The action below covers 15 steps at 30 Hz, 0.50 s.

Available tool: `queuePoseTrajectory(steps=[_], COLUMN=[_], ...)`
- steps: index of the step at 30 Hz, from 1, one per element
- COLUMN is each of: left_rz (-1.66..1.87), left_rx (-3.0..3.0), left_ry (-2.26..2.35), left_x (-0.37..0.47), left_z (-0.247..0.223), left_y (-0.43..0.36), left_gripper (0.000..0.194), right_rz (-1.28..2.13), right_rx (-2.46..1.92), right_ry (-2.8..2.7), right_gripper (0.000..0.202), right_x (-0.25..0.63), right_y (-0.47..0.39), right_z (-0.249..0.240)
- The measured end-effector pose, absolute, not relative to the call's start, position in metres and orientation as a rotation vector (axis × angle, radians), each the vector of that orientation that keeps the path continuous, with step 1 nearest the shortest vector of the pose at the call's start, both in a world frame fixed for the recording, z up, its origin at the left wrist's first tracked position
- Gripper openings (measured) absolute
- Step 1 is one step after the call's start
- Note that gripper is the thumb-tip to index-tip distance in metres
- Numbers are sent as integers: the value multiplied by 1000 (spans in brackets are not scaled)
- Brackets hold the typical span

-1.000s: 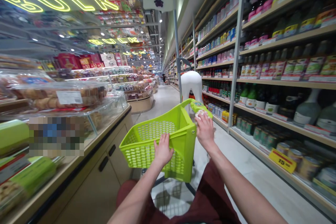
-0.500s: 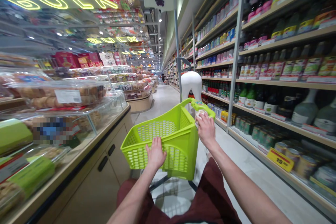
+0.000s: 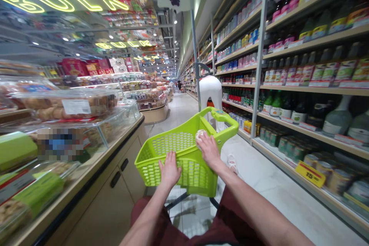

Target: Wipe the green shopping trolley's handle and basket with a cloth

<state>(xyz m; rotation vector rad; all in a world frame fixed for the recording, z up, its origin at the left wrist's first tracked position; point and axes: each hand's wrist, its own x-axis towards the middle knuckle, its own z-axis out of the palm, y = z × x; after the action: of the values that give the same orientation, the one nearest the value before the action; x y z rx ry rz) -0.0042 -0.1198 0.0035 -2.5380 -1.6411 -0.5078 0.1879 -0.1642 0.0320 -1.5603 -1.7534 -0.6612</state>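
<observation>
A lime-green shopping cart basket (image 3: 198, 173) with perforated sides stands in front of me, turned so that its handle (image 3: 230, 127) is at the right. My left hand (image 3: 170, 170) rests on the near rim with its fingers spread and nothing in them. Over the basket's right part, my right hand (image 3: 208, 150) has its fingers closed on a crumpled white cloth (image 3: 200, 135), at or just above the near rim. The cloth is partly hidden by the fingers.
At left runs a counter (image 3: 123, 130) with packaged baked goods (image 3: 72, 103). Tall shelves (image 3: 314, 89) of bottles and cans line the right. Beyond the cart stand a white rounded object (image 3: 210, 86) and a flag pole (image 3: 195, 46). The aisle floor (image 3: 184, 103) stretches ahead.
My right hand has moved left and slightly down with the white cloth, from the cart handle to the basket's rim. My left hand has stayed on the near rim.
</observation>
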Motion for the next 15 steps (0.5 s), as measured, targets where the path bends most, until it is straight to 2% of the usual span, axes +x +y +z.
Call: queuePoseTrajectory(steps=[5,10,12,15], left_rz=[-581,-745,-978,-1562], left_rx=[-2526,-2593,-2649,-2850], left_ry=[-1671,-1674,-1702,-1730], left_x=[-2,-1,2,14], left_z=[0,-2,2,14], left_y=[-124,-128,-131,-138], left_gripper=[67,64,58,50], right_rz=[-755,-564,-404,-107], right_rx=[-1692,-1517,-1385,-1221], right_ry=[-1548,-1738,-1681,-1373], right_gripper=[42,41,46,49], right_x=[224,182,159,132], right_y=[-178,-167,-161,-153], right_z=[52,32,27,32])
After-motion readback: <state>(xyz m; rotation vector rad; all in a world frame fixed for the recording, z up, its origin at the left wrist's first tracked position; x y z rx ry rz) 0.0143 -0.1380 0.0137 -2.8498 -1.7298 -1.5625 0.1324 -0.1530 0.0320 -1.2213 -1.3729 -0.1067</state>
